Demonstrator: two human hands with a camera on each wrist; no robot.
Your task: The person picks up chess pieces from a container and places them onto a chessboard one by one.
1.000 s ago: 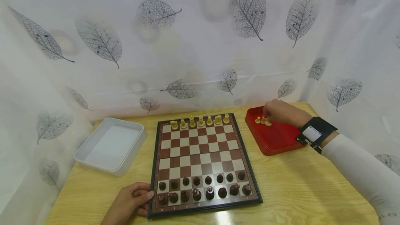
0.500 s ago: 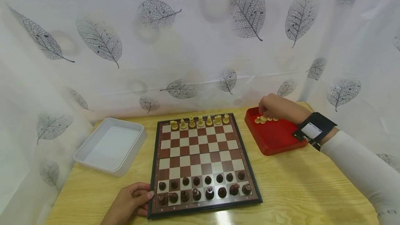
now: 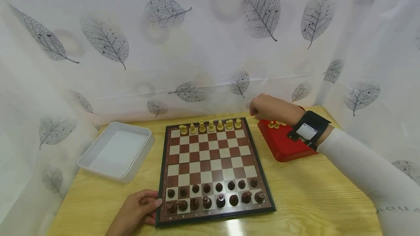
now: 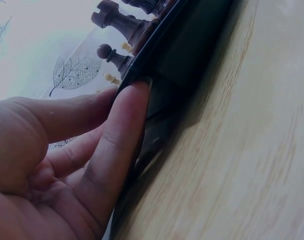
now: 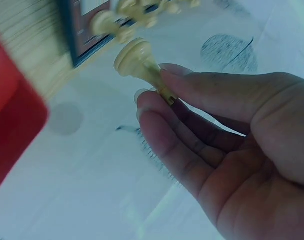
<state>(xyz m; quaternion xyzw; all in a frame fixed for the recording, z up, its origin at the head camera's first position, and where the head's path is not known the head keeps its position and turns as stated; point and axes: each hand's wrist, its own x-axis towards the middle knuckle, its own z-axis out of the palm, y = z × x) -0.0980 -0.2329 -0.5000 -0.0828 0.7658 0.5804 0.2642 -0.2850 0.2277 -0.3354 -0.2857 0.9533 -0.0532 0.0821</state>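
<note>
A chessboard (image 3: 205,166) lies on the table, dark pieces (image 3: 207,202) in two rows at its near end and cream pieces (image 3: 211,126) along its far edge. At the near left corner my left hand (image 3: 139,208) grips the board's side; the left wrist view shows its fingertips (image 4: 134,100) against the black edge. My right hand (image 3: 267,106) is raised between the red tray (image 3: 285,153) and the board's far right corner. Its thumb and fingers pinch a cream chess piece (image 5: 139,59) by the narrow end, base pointing outward. The fingers partly cover the piece's notched top.
Several cream pieces (image 3: 276,125) lie in the red tray, partly behind the right wrist. A white tray (image 3: 139,156) stands left of the board. Behind the wooden table (image 3: 305,192) hangs a white curtain (image 3: 210,57) with a leaf print.
My right hand has risen from the red tray and moved left towards the board, now with a cream chess piece in its fingers. The left hand stays at the board's edge.
</note>
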